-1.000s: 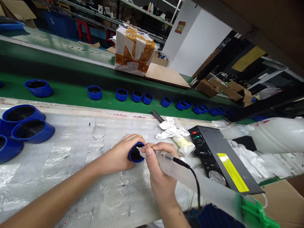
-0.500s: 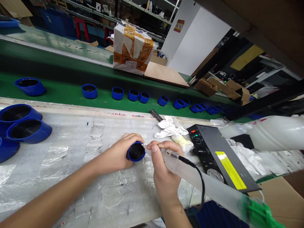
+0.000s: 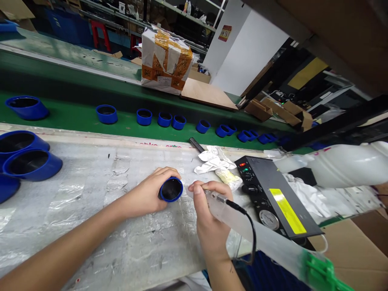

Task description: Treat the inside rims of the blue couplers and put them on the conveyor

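Note:
My left hand (image 3: 153,192) is closed around a blue ring-shaped cup (image 3: 171,189) with a black inside, its opening tilted toward me. In my right hand (image 3: 212,210) lies a translucent dispensing syringe (image 3: 266,238) with a green end clamp and a black cable along it. My thumb and fingers wrap its front end. The syringe tip points at the cup's right rim, a small gap apart from it. Just beyond my right hand are crumpled white wipes (image 3: 214,159), and to its right stands a black dispenser box (image 3: 275,194) with knobs, a gauge and a yellow label.
Several blue cups (image 3: 144,117) stand in a row on the green conveyor (image 3: 72,113). More large blue cups (image 3: 33,163) sit at the left of the film-covered table (image 3: 91,226). A white plastic bottle (image 3: 348,165) lies at the right. A taped carton (image 3: 165,60) stands behind the conveyor.
The syringe tip has come away from the cup's rim, leaving a gap. My left hand has turned the cup slightly and shifted a little left. Cups on the conveyor appear further left.

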`<state>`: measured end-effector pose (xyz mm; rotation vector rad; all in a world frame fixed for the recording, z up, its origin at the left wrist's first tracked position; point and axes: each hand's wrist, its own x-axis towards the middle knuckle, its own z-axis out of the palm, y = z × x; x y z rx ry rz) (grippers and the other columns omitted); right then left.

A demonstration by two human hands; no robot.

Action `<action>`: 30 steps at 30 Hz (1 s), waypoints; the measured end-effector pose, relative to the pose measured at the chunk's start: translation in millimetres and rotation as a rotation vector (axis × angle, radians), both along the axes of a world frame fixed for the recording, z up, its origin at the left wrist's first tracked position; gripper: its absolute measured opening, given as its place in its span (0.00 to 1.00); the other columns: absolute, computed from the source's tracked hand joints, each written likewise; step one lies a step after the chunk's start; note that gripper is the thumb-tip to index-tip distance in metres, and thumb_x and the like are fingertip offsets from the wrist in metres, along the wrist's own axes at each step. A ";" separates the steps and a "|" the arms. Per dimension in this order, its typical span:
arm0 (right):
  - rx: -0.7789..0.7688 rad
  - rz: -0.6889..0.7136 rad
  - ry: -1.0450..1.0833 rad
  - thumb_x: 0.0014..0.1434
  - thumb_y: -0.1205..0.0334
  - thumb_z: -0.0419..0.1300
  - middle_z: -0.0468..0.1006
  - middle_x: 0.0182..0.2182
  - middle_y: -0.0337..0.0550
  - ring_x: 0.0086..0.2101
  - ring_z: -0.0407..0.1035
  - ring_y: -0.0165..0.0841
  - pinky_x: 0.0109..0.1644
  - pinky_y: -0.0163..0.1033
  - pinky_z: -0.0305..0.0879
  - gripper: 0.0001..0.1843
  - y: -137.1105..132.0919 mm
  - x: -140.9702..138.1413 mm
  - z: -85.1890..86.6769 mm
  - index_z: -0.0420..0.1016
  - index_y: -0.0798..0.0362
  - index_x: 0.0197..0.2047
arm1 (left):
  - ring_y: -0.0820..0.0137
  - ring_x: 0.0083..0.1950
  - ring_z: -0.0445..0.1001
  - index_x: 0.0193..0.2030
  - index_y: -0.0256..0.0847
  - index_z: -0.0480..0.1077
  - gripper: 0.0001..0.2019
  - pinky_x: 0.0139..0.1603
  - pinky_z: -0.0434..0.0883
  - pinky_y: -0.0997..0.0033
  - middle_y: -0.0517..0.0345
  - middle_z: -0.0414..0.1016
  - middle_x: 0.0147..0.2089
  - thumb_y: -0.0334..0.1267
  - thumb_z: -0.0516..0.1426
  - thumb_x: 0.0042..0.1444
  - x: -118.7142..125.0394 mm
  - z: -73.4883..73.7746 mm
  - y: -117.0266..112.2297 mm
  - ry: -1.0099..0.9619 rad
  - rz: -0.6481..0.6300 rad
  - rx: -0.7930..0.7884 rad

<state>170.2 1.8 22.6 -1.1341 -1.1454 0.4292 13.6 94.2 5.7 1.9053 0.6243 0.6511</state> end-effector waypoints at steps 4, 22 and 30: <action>-0.019 -0.018 -0.039 0.72 0.67 0.66 0.81 0.39 0.33 0.42 0.78 0.30 0.49 0.34 0.74 0.06 -4.9 2.2 -1.6 0.73 0.46 0.45 | 0.59 0.61 0.71 0.51 0.45 0.68 0.26 0.61 0.69 0.61 0.57 0.72 0.57 0.21 0.56 0.45 0.6 -0.1 1.3 -0.002 0.013 0.023; -0.049 -0.135 -0.034 0.71 0.54 0.67 0.84 0.38 0.43 0.39 0.78 0.43 0.45 0.46 0.71 0.09 -12.5 26.4 8.5 0.73 0.46 0.49 | 0.42 0.71 0.64 0.59 0.41 0.69 0.20 0.65 0.63 0.33 0.46 0.74 0.60 0.46 0.60 0.64 -86.7 1.1 98.3 0.113 1.042 0.276; -0.086 -0.216 -0.021 0.71 0.52 0.64 0.82 0.35 0.42 0.37 0.78 0.44 0.39 0.44 0.71 0.07 -4.4 15.1 10.4 0.74 0.45 0.43 | 0.40 0.66 0.72 0.39 0.39 0.72 0.23 0.52 0.68 0.41 0.55 0.79 0.45 0.58 0.64 0.51 -155.2 0.2 179.0 0.148 1.103 0.376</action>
